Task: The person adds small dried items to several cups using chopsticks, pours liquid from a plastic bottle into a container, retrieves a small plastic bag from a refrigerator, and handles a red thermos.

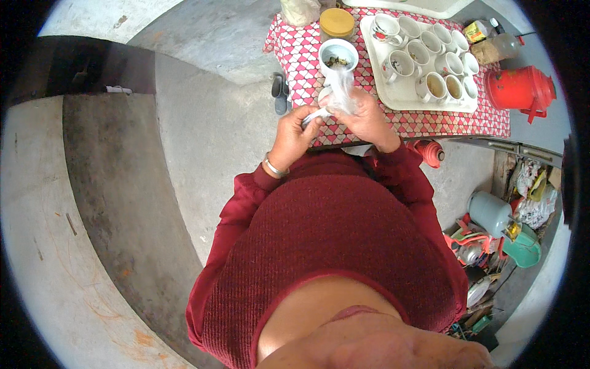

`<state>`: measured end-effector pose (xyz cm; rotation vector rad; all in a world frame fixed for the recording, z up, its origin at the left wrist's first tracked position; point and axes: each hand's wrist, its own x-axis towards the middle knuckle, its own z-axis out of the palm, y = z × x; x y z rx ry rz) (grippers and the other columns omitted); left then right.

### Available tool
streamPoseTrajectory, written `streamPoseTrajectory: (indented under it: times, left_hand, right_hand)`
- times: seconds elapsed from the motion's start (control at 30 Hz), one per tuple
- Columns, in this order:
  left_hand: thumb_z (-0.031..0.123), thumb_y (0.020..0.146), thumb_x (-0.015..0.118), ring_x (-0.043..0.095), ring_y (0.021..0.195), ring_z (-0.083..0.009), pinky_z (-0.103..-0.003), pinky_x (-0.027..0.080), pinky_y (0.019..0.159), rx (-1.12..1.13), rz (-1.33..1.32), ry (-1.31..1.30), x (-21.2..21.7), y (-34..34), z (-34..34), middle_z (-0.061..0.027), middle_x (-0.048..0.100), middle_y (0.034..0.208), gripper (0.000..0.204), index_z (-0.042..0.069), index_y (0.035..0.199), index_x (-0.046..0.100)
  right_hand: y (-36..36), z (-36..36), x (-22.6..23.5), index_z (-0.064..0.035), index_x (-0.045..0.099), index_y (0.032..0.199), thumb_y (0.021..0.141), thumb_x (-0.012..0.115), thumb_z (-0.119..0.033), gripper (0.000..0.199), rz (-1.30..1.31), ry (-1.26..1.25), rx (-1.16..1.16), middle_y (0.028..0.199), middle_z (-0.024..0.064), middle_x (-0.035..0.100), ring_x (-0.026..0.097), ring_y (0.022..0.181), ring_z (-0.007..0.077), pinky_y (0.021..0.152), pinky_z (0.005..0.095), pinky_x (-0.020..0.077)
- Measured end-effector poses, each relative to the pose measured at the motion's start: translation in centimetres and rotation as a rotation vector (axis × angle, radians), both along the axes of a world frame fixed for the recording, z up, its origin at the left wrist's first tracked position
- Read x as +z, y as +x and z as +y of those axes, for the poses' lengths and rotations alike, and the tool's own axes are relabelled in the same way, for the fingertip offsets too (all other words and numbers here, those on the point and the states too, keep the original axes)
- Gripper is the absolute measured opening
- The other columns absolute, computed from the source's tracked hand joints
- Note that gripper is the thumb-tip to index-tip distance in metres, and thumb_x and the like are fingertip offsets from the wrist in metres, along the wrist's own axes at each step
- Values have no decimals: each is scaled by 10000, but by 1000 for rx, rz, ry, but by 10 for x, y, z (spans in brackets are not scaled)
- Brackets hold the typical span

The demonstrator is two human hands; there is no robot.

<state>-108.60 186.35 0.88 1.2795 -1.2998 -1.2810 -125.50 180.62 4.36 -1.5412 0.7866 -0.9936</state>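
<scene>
1. Together, the left hand (294, 132) and the right hand (367, 120) pinch a clear plastic bag (342, 92) between them over the near edge of the table (430, 123); the left hand, a silver bracelet at its wrist, is closed on the bag's twisted white end; the right hand's fingers are closed on its body.
2. Just beyond the bag stands a white cup (338, 56) with dark bits inside; behind it is a jar with a tan lid (337, 23).
3. Right of the hands, a white tray (399, 95) carries many white cups, several holding liquid.
4. Further right stands a red flask (521, 89); the table wears a red-and-white patterned cloth.
</scene>
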Motion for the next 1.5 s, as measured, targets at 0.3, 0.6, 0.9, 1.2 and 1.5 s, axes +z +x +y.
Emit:
streamPoseTrajectory:
  times: [0.3,0.6,0.9,1.2,1.5]
  left_hand:
    - [223,929,517,533,769,-56,-221,439,673,-257,335,220,-27,2,4,15,618,891,251,20,1042,611]
    - [143,803,630,541,936,-234,-341,431,826,-63,-122,-261,-2,-11,-14,-120,569,1040,308,16,1078,569]
    - [263,957,459,542,628,-76,-235,459,582,162,57,-89,-22,7,-17,-21,627,715,322,9,872,636]
    - [254,934,511,534,704,-70,-232,444,631,123,10,-19,-32,28,-8,-11,621,779,260,25,896,627]
    - [111,876,592,525,738,-52,-220,437,661,115,86,-79,-12,11,-6,4,633,831,94,33,899,639]
  right_hand:
    - [-34,3,-29,5,586,1017,807,482,-4,234,-57,155,-11,966,67,615,577,820,125,719,268,469]
    - [-17,11,-39,-22,553,1090,765,623,-13,333,147,19,4,1008,67,605,571,936,119,824,271,454]
    - [-45,-10,-70,-54,668,904,723,650,-11,187,-7,19,105,1007,66,626,589,934,153,821,281,464]
    - [-67,-17,-56,-7,604,783,751,499,64,130,311,-86,43,932,77,608,585,779,174,691,268,474]
    - [-10,4,-7,-6,587,932,741,473,56,231,209,-310,219,922,155,615,603,850,307,751,371,477]
